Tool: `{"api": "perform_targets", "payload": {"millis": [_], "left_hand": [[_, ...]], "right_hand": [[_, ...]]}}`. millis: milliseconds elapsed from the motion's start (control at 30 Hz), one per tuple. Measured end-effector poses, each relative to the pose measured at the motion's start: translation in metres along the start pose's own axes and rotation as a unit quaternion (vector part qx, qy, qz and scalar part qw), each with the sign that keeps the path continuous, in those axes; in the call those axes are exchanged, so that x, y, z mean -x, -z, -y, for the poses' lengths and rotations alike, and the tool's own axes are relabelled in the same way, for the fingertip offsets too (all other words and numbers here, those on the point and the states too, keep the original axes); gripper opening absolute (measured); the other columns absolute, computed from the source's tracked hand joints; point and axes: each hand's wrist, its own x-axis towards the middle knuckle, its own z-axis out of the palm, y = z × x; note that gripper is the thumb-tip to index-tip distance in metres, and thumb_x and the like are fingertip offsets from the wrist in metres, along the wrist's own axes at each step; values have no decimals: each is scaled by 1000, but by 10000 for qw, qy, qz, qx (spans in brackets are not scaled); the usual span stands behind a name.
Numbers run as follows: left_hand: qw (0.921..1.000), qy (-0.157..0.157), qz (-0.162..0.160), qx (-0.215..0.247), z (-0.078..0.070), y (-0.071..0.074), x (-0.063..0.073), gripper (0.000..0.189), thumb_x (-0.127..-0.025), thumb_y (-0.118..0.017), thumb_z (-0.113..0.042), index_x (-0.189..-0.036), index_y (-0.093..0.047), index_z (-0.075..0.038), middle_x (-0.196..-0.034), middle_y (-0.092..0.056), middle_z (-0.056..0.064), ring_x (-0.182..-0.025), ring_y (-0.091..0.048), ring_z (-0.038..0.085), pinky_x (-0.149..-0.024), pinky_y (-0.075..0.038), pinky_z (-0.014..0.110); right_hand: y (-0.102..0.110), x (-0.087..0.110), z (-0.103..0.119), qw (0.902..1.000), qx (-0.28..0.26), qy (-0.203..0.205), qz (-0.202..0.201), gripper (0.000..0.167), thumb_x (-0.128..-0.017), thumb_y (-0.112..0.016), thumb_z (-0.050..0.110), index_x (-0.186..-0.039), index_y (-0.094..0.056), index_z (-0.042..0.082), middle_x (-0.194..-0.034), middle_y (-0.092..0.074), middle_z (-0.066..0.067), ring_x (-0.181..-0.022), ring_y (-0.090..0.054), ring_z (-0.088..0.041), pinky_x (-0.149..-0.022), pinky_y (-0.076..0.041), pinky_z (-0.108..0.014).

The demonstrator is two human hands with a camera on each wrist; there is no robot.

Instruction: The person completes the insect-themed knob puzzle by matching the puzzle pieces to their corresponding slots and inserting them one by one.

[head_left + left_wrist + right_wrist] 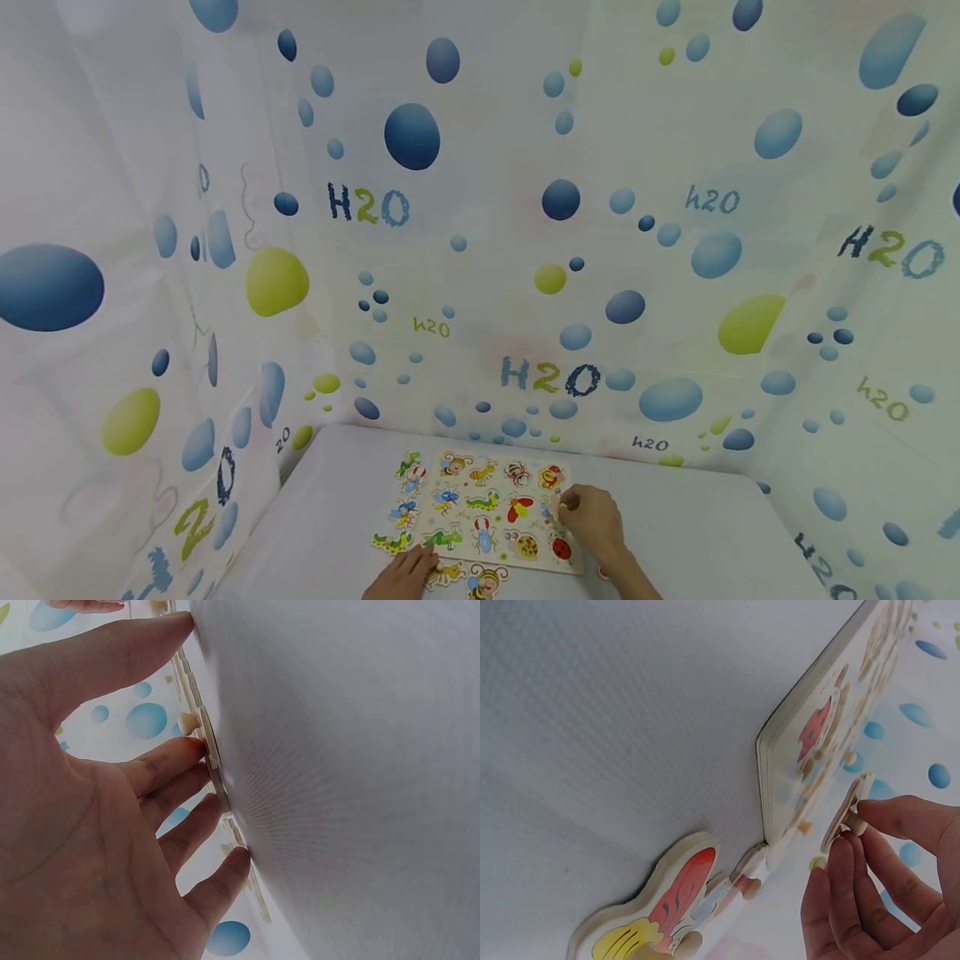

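A wooden insect puzzle board (536, 563) lies on the table, covered with colourful bug pictures. My right hand (592, 518) is over the board's right side. In the right wrist view, this hand (889, 881) pinches the small wooden knob of a thin puzzle piece (846, 814), seen edge-on with its picture turned away. At the board's lower left corner rests my left hand (403, 573), next to a yellow insect piece (450, 573). The left wrist view has its fingers (191, 825) spread and loosely bent, fingertips at the edges of the flat wooden pieces.
Loose caterpillar (392, 543) and blue fly (405, 512) pieces lie left of the board, with others above them. A bee piece (486, 581) sits at the near edge. Beside the board, a red-and-yellow piece (679, 900) lies on the white table (690, 533). Patterned curtains (480, 275) surround the table.
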Motion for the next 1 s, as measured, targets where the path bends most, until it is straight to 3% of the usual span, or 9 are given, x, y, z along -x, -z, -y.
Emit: {"api": "perform_targets", "payload": {"millis": [267, 667, 1000], "left_hand": [[9995, 239, 202, 39, 2, -1, -4, 89, -90, -60, -77, -139, -60, -3, -146, -56, 22, -134, -54, 45, -110, -48, 51], [9999, -32, 70, -130, 4, -3, -2, 84, -93, -59, -73, -135, -61, -1, -142, -59, 24, -130, -56, 44, -108, -50, 49], [10000, 42, -3, -28, 1, -3, -1, 84, -92, -60, -74, -135, -61, -2, -143, -58, 23, -130, -56, 45, -108, -50, 51]], "right_hand": [[2, 5, 6, 10000, 3, 0, -63, 11, -78, -86, 10, -82, -77, 16, -73, -64, 8, -68, -58, -10, -59, -50, -29], [-4, 14, 12, 9999, -20, 141, -6, 13, -78, -87, 10, -81, -76, 17, -73, -63, 8, -69, -57, -9, -60, -50, -27], [-9, 26, 21, 9963, -242, 792, 228, 13, -77, -86, 9, -81, -75, 17, -72, -63, 11, -67, -56, -5, -58, -49, -24]]}}
